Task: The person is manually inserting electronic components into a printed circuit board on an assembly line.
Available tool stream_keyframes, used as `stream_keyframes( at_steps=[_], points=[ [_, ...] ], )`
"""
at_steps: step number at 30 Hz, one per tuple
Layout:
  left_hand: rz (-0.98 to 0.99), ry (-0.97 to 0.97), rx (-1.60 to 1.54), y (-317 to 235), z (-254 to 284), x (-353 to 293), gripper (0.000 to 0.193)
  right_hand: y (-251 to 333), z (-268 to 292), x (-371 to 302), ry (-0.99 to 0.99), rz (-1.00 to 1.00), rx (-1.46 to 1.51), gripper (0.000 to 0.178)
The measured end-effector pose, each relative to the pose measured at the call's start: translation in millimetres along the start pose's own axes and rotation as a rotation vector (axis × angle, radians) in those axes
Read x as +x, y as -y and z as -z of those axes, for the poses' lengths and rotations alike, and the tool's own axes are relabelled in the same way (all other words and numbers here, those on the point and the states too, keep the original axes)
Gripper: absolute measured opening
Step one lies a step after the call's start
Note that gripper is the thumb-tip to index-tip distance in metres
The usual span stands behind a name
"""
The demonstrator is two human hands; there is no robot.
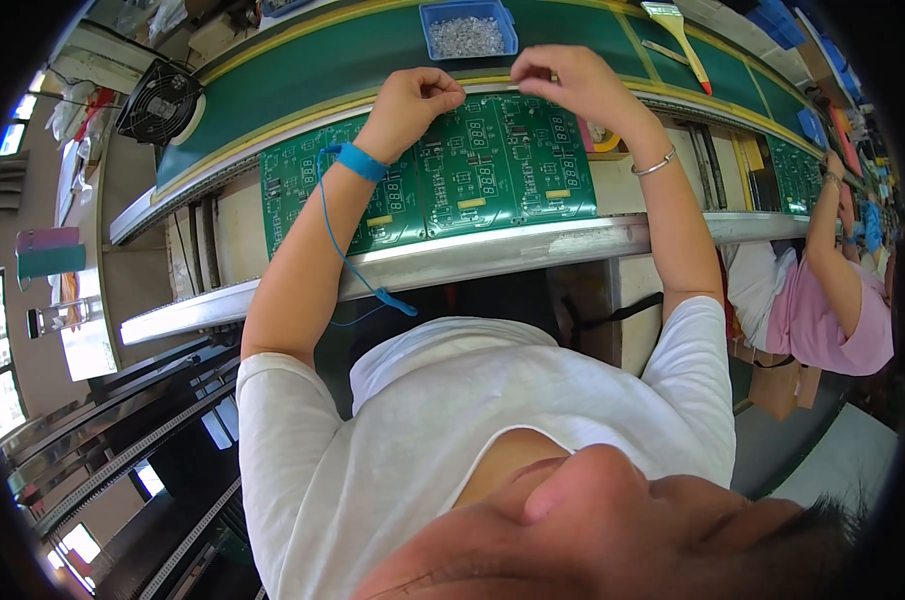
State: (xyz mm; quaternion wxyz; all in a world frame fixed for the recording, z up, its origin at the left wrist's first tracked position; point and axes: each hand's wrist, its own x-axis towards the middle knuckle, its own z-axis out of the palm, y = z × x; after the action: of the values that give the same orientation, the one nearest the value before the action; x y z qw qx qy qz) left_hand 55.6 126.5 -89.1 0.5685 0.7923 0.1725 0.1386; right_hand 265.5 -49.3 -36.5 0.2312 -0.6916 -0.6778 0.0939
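The flat green circuit-board panel (462, 160) runs its long axis left to right, just near of the 2 grips. The left hand (409, 102), fingertips together, anything pinched hidden, overhangs it closer than the curled right hand (577, 80), whose closure I can't tell.

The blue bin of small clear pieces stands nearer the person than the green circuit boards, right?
Not nearer: the head view shows the blue bin of small clear pieces standing farther from the person than the green circuit boards.
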Motion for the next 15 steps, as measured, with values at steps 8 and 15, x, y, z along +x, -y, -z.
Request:
stream_keyframes(
  at_steps=[8,15],
  points=[
    [-0.149,-0.065,0.408,-3.4,-2.3,-3.9,0.012,25.4,1.8,69.6,-0.224,0.234,-0.386,0.005],
    [-0.169,-0.031,0.414,0.0,-4.5,-2.8,0.011,-3.4,-26.6,84.0,-0.264,0.133,-0.51,0.003]
  ],
)
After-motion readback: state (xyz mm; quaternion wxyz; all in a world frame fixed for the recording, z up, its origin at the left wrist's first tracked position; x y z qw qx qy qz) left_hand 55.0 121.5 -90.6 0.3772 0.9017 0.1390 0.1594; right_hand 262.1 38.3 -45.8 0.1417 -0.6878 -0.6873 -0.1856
